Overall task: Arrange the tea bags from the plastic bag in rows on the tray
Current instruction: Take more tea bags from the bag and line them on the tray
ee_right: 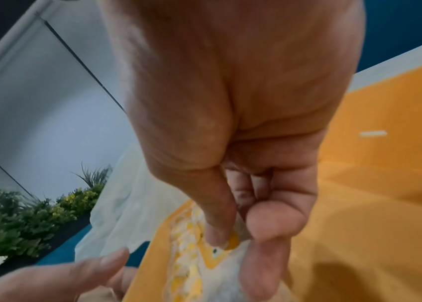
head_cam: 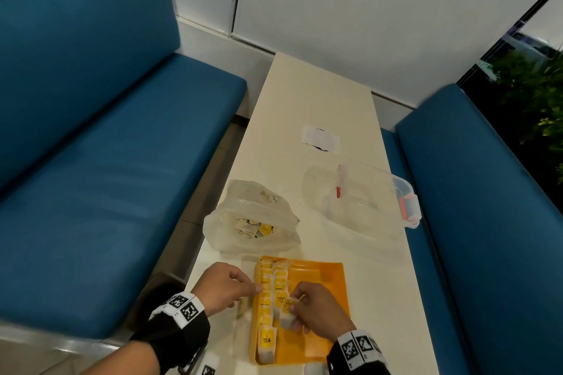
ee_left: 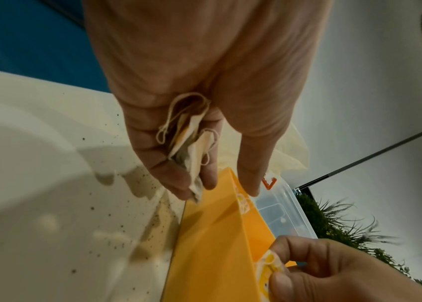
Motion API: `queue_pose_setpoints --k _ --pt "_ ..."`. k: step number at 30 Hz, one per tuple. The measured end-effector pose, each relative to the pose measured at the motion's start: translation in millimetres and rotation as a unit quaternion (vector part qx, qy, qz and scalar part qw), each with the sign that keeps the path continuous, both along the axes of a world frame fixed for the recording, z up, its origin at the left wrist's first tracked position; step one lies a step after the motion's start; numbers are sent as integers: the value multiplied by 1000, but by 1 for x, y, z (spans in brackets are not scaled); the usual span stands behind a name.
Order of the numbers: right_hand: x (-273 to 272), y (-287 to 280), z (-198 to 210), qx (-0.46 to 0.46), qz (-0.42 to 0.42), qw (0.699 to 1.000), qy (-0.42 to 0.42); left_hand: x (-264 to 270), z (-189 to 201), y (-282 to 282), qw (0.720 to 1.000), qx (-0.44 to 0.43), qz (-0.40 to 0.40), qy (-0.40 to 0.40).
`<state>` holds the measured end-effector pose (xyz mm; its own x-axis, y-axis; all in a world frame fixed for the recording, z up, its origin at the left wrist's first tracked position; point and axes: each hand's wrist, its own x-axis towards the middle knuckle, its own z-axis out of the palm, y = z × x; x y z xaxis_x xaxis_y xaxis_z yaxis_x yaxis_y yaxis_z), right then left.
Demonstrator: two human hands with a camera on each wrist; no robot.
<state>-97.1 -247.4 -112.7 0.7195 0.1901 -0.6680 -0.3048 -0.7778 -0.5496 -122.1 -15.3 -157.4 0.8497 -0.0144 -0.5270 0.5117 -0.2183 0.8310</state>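
An orange tray (head_cam: pixel 323 280) lies at the table's near end, with two rows of yellow-tagged tea bags (head_cam: pixel 265 301) along its left side. My right hand (head_cam: pixel 316 310) hovers over the second row and pinches one tea bag (head_cam: pixel 288 312) by its yellow tag (ee_right: pixel 230 244). My left hand (head_cam: pixel 227 286) sits just left of the tray's rim and holds a small bunch of tea bags (ee_left: pixel 192 147) with loose strings in its curled fingers. The clear plastic bag (head_cam: pixel 253 219), open with more tea bags inside, lies beyond the tray.
A clear lidded plastic box (head_cam: pixel 365 195) with orange clips stands at the right of the cream table (head_cam: pixel 316 94). A white paper scrap (head_cam: pixel 320 138) lies further back. Blue padded benches (head_cam: pixel 106 137) flank the table on both sides.
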Motion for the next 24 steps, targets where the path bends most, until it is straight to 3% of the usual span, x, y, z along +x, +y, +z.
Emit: queue_pose_setpoints --k 4,14,24 --pt "-3 8 -13 -17 -8 1000 15 1 -1 -5 1000 14 -12 3" --pt "-6 19 -33 11 -126 992 4 7 1 -6 999 39 -22 8" --pt "-6 25 -37 -4 -145 989 -23 9 5 -4 999 20 -31 23"
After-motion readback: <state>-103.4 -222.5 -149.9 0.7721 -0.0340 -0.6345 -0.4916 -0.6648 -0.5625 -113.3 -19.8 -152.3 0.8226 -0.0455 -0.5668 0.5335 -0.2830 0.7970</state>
